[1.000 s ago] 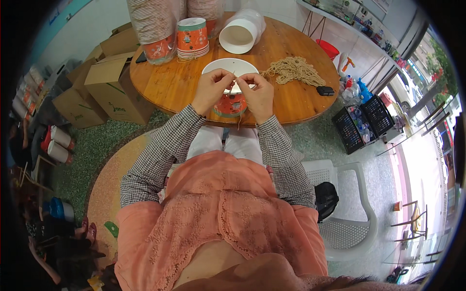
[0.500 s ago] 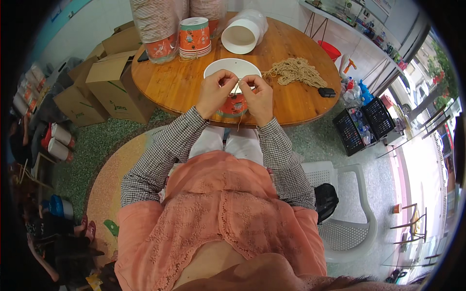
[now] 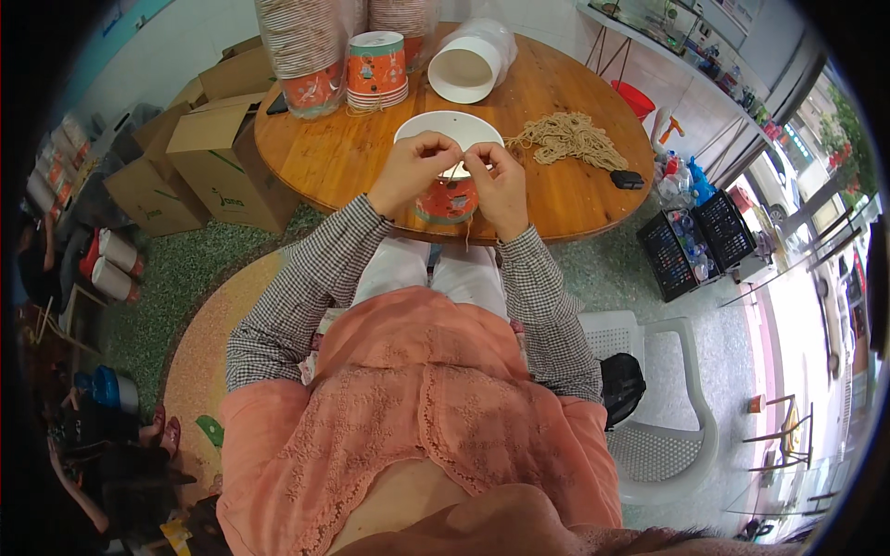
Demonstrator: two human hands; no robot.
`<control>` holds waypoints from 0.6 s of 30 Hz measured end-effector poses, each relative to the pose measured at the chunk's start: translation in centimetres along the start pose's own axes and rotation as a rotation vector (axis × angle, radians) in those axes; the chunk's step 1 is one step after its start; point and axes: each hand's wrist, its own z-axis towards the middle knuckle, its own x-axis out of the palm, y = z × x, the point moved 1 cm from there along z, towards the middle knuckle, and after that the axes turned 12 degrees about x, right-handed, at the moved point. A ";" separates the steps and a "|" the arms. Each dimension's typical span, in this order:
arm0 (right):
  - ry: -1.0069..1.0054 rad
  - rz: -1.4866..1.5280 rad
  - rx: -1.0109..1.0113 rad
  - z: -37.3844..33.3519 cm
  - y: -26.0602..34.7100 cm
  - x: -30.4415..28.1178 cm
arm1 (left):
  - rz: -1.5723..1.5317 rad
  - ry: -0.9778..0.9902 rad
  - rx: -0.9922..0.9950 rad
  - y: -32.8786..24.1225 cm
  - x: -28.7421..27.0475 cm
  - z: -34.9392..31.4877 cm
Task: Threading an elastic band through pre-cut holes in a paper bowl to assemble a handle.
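An orange paper bucket (image 3: 447, 206) with a white inside stands at the table's near edge. Over its near rim, my left hand (image 3: 414, 170) and my right hand (image 3: 498, 187) work close together, thumbs and forefingers pinched on a thin tan cord. One cord end (image 3: 469, 232) dangles down the bucket's front, below the right hand. Between the fingertips the cord is too small to follow exactly. To the right lies a loose heap of tan cord (image 3: 570, 139). Farther back on the left is a short stack of the same orange buckets (image 3: 377, 69).
The round wooden table (image 3: 324, 162) also carries tall bagged bucket stacks (image 3: 311, 88), white buckets lying on their side (image 3: 464, 69) and a small black object (image 3: 627, 179). Cardboard boxes (image 3: 218, 167) stand left on the floor; a black crate (image 3: 672, 250) and white plastic chair (image 3: 663, 445) are right.
Both hands have shifted very slightly, still pinching over the bucket rim; the left fingers sit a little flatter. The whole view has moved a touch. Cord heap and stacks stay put.
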 end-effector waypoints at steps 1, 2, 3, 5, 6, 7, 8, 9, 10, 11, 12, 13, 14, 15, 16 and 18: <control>0.003 -0.043 -0.018 0.0 0.1 0.1 | -0.198 0.014 -0.171 0.0 -0.3 0.0; 0.002 -0.043 -0.017 -0.1 0.2 0.2 | -0.397 0.030 -0.342 0.0 -0.6 0.1; -0.004 -0.039 -0.038 0.0 0.2 0.4 | -0.398 0.030 -0.343 0.0 -0.9 0.3; -0.010 -0.034 -0.058 0.0 0.3 0.5 | -0.548 0.112 -0.397 -0.1 -1.4 0.7; 0.018 0.047 -0.033 0.1 0.3 0.6 | -0.548 0.113 -0.398 -0.3 -1.5 0.8; 0.046 0.129 -0.007 0.2 0.3 0.6 | -0.553 0.147 -0.422 -0.6 -1.6 1.0; 0.047 0.129 -0.009 0.3 0.2 0.6 | -0.558 0.179 -0.444 -0.9 -1.6 1.1; 0.059 0.153 0.010 0.3 -0.1 0.5 | -0.557 0.179 -0.443 -0.9 -1.6 1.0; 0.071 0.176 0.029 0.4 -0.2 0.5 | -0.522 0.176 -0.428 -0.8 -1.6 1.0; 0.070 0.176 0.029 0.4 -0.4 0.4 | -0.489 0.174 -0.414 -0.7 -1.5 0.9; 0.083 0.206 0.052 0.5 -0.6 0.4 | -0.490 0.174 -0.414 -0.7 -1.3 0.9; 0.096 0.237 0.075 0.6 -0.8 0.3 | -0.473 0.158 -0.402 -0.6 -1.2 0.9; 0.096 0.236 0.076 0.5 -0.6 0.2 | -0.455 0.140 -0.390 -0.6 -1.0 0.9; 0.094 0.234 0.090 0.4 -0.4 0.2 | -0.456 0.140 -0.391 -0.6 -0.9 0.8; 0.092 0.231 0.104 0.3 -0.3 0.1 | -0.430 0.125 -0.365 -0.7 -0.7 0.7; 0.087 0.226 0.103 0.2 -0.3 -0.1 | -0.403 0.111 -0.338 -0.6 -0.7 0.7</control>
